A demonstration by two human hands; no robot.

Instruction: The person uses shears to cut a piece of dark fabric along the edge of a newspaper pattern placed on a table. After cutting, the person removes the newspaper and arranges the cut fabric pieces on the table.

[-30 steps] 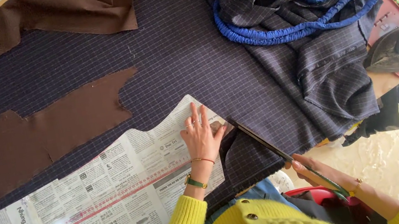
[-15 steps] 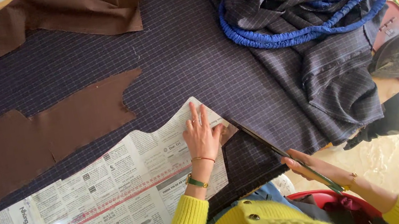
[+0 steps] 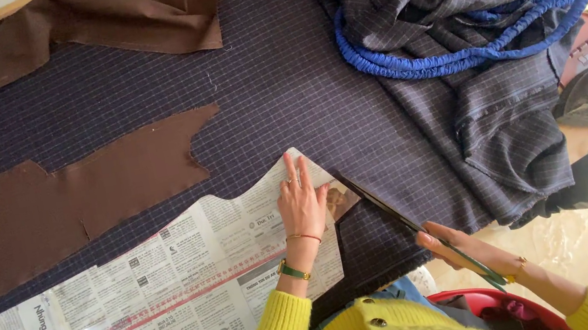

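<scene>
Our right hand (image 3: 470,251) is closed around the handles of long scissors (image 3: 401,223), whose blades run up and to the left, the tip lying just beside the corner of the newspaper pattern (image 3: 171,291). Whether the blades are parted we cannot tell. Our left hand (image 3: 302,202) lies flat, fingers spread, pressing that pattern down onto the dark checked cloth (image 3: 282,95); it grips nothing. The pattern stretches long and leftward from this hand, so the scissors meet it at its right end, and the left hand is the nearer to it. Beyond lie a brown cloth piece (image 3: 60,210), a clear ruler (image 3: 136,318) on the newspaper, and a blue cord (image 3: 445,62) on bunched cloth.
</scene>
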